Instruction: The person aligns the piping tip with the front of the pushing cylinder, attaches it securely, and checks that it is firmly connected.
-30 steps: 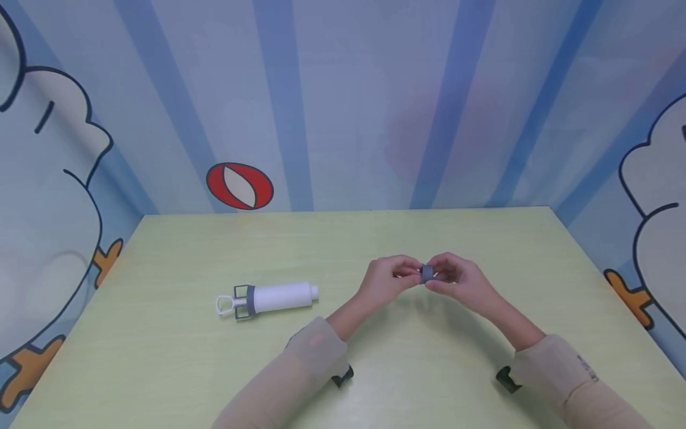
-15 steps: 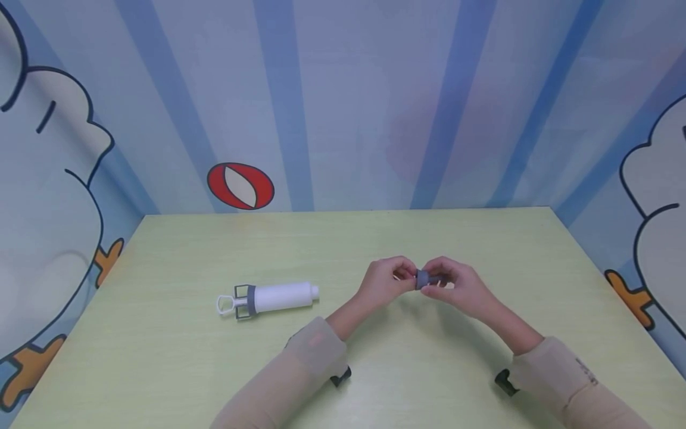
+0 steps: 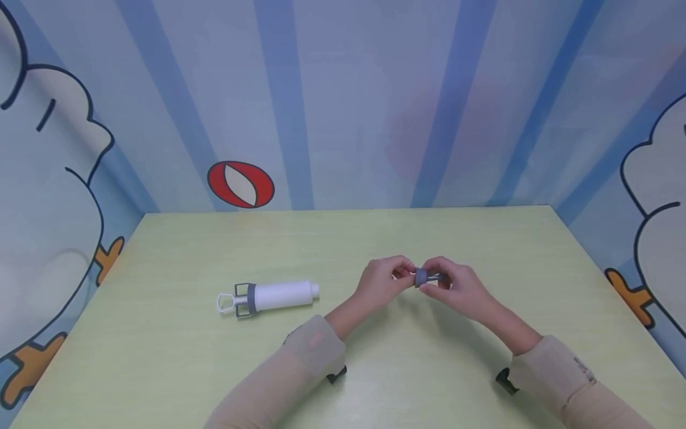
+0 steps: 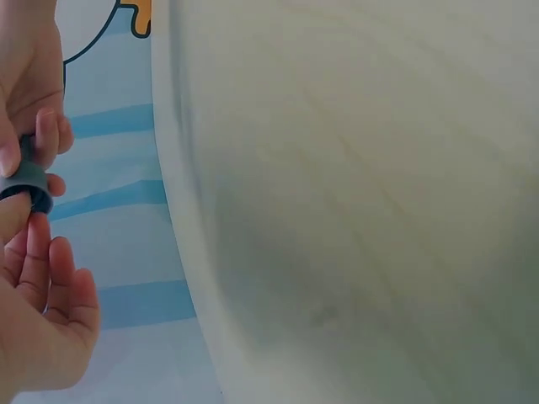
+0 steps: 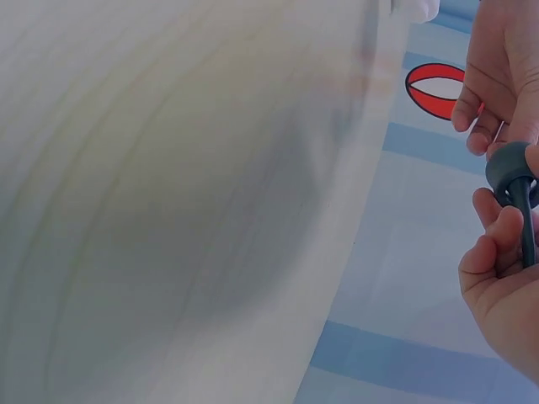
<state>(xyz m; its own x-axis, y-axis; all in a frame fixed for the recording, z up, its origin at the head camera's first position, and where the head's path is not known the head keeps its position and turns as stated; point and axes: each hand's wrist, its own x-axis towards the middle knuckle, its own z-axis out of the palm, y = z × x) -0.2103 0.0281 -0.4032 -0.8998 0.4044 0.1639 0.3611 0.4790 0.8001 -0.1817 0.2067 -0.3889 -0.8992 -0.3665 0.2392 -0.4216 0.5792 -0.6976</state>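
Observation:
Both hands meet above the middle right of the pale green table (image 3: 482,232), pinching a small grey ring-shaped piece (image 3: 421,277) between them. My left hand (image 3: 390,279) holds it from the left with thumb and fingertips. My right hand (image 3: 447,283) grips it from the right. In the right wrist view the grey piece (image 5: 509,171) shows a thin dark stem running down into my right hand (image 5: 503,290), with the left hand's fingers (image 5: 497,76) above it. The left wrist view shows the grey piece (image 4: 24,181) between both hands at the frame's left edge.
A white tube with a grey collar and a white loop handle (image 3: 268,296) lies on its side on the table, left of the hands. Blue striped cartoon walls (image 3: 343,107) close the table in at the back and both sides.
The hands and the grey piece have drifted slightly left and down, and the piece has turned a little between the fingers. The white tube has not moved.

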